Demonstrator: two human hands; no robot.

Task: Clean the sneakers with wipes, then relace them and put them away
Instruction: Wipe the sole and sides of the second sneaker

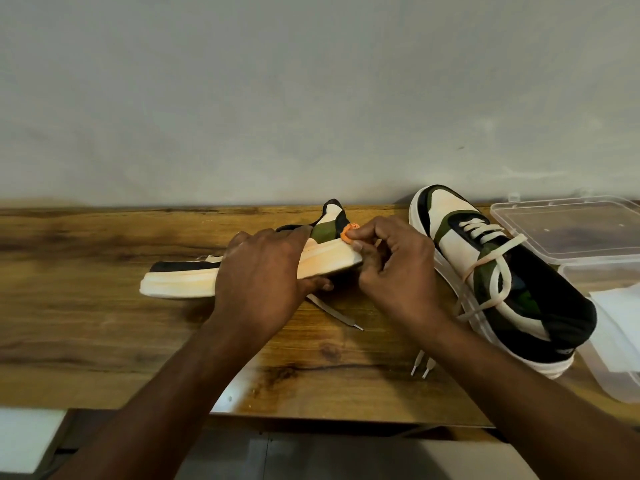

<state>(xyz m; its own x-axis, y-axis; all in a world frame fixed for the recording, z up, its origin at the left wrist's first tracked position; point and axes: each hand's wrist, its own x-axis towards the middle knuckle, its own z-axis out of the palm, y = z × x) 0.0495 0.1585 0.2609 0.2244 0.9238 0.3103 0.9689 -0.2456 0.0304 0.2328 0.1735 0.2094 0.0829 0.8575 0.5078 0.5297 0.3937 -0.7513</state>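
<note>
Wooden table (104, 334) carried everything. Second sneaker (502, 271) sat upright at right, laced, its lace ends trailing toward the front edge. Clear plastic box (568, 230) lay beyond it by the wall, nothing visible inside; another clear tray (609, 368) just beside the shoe's heel held white sheets (620, 323), probably the wipes.

The sneaker being worked (242, 271) lay tilted on its side at centre, sole facing the camera. Left hand (259, 275) gripped its middle, fingers curled over the upper. Right hand (391, 268) pinched a small orange wad (350, 233) against the heel, fingertips pressed together.

Step looked like cleaning, heel area. Loose lace (332, 310) trailed under it. Next move likely needs steady rubbing along the sole edge, then relacing.
</note>
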